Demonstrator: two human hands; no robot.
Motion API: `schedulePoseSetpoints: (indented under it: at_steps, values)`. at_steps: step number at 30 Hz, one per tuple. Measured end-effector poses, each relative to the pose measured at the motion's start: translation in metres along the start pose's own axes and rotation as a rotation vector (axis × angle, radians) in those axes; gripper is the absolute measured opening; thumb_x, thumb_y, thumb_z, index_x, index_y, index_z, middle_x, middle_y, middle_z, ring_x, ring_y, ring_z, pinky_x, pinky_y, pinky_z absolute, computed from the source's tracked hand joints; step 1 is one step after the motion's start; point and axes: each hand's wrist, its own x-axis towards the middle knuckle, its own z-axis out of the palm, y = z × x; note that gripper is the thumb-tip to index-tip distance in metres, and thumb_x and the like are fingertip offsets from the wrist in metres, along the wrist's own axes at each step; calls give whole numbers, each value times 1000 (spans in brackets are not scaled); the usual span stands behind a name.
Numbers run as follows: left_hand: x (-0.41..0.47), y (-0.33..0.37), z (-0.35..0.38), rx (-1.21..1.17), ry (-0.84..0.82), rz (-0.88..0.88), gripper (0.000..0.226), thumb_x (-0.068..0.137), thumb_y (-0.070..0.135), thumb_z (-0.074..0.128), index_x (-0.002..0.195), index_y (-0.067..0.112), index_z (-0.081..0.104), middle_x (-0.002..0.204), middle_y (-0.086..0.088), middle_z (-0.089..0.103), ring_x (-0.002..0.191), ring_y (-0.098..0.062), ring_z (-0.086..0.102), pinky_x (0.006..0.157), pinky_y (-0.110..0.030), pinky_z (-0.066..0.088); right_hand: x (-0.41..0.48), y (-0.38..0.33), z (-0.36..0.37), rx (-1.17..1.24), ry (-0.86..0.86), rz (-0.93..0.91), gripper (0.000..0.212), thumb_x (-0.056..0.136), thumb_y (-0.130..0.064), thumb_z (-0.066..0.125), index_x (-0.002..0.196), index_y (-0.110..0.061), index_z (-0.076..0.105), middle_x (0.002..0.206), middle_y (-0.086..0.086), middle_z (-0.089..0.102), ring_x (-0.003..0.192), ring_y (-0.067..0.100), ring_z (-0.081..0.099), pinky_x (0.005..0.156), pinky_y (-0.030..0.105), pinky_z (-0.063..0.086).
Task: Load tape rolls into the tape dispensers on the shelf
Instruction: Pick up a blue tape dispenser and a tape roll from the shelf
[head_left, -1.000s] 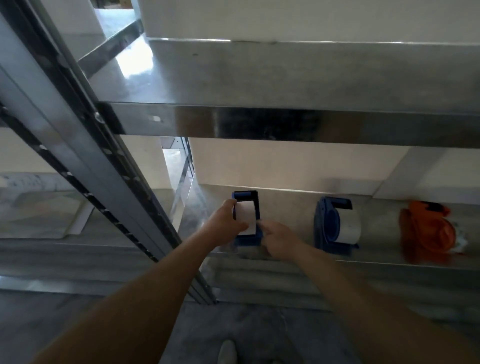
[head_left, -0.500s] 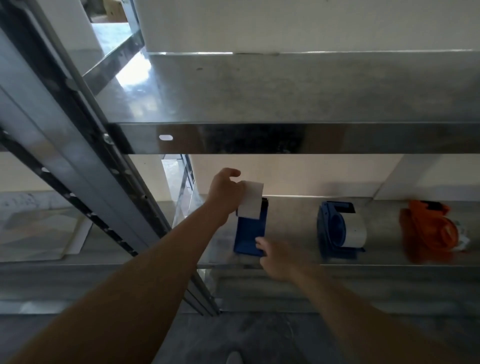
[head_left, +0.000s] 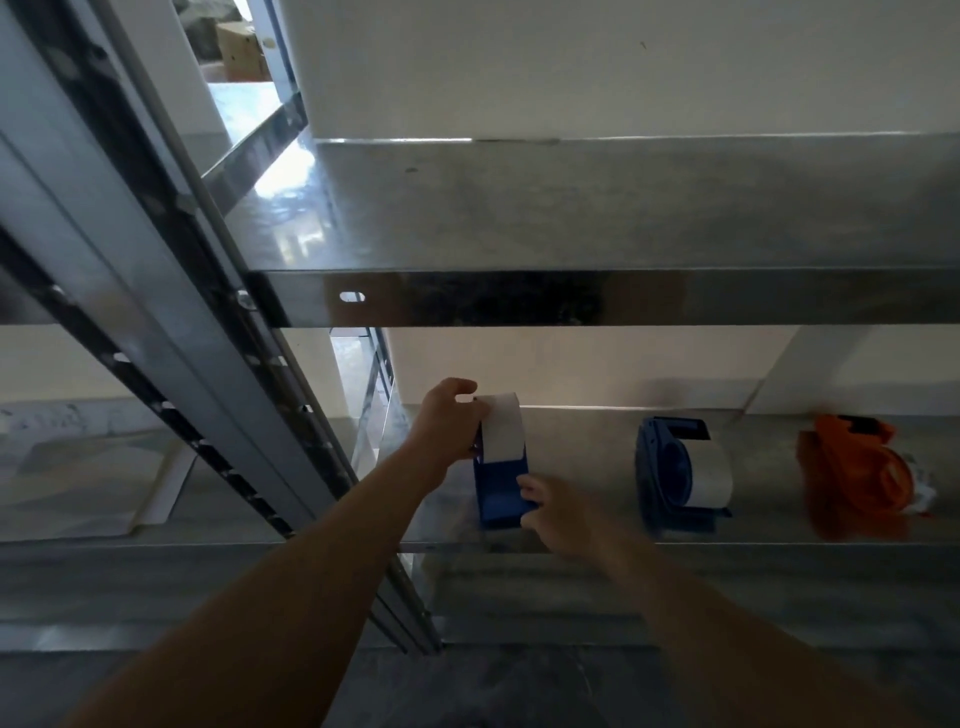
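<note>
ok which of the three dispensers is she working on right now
The leftmost blue dispenser: both hands grip it, the left hand on its white tape roll. The other blue one and the orange one sit untouched.

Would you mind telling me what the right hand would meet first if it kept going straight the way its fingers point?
The right hand already touches the blue dispenser; pushing on, it would likely press straight into it.

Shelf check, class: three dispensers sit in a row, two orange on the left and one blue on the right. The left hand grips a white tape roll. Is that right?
The colours are swapped. The head view shows two blue dispensers on the left and one orange dispenser on the right of the shelf. The left hand does grip the white tape roll.
</note>
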Motion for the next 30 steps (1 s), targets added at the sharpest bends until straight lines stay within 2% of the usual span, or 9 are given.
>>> schedulePoseSetpoints:
  at_steps: [3,5,7,11,18,21,24,27,30]
  values:
    - [2,0,0,24,7,16,40,93,5,54,131,17,49,118,-16,59,102,-34,63,71,-36,57,-2,-12,-10,-30,231,-176,40,93,-21,59,132,-19,50,127,-6,56,108,8,54,100,25,46]
    - [3,-2,-1,55,4,30,44,92,-1,52,131,17,48,119,-16,58,102,-35,63,72,-36,58,-4,-29,-17,229,329,-228,29,94,-26,59,122,-17,56,121,-2,63,104,12,59,98,29,51]
    - [4,-4,-2,77,-3,51,47,91,-5,52,133,15,46,116,-17,59,99,-34,64,72,-37,60,-1,-43,-22,378,355,-229,29,93,-33,60,118,-17,60,116,0,67,103,18,64,98,36,52]
    - [6,-4,-8,91,35,82,48,90,-6,52,132,16,47,108,-16,60,98,-32,63,80,-47,60,7,-55,-19,322,369,-227,24,94,-29,58,110,-12,64,103,3,69,94,19,65,94,39,55]
    - [9,-5,-14,75,49,91,43,90,-1,61,128,14,50,103,-15,62,93,-29,65,70,-36,61,11,-57,-16,311,443,-219,15,94,-25,57,100,-14,65,96,3,68,91,17,63,88,38,56]
    - [12,-3,-15,71,52,94,42,87,4,68,125,15,51,102,-15,63,93,-28,65,74,-39,61,10,-53,-20,292,513,-201,15,92,-25,57,99,-15,64,95,0,66,89,14,62,83,31,55]
    - [15,-1,-17,86,54,95,42,87,4,68,124,16,53,104,-15,63,94,-29,65,78,-44,61,3,-44,-32,227,607,-175,7,92,-21,55,89,-18,61,83,-4,62,77,9,58,68,21,46]
    - [19,-1,-18,131,39,116,46,86,0,67,126,17,52,106,-14,62,97,-26,64,76,-36,60,-5,-33,-40,57,633,-188,20,94,-25,48,75,-24,52,67,-5,57,61,9,55,58,20,38]
    - [20,-1,-18,155,36,125,48,85,0,68,127,16,52,107,-13,62,98,-26,63,77,-36,60,-5,-17,-43,-269,519,-147,18,94,-33,50,93,-22,64,84,-5,64,78,15,62,69,22,46]
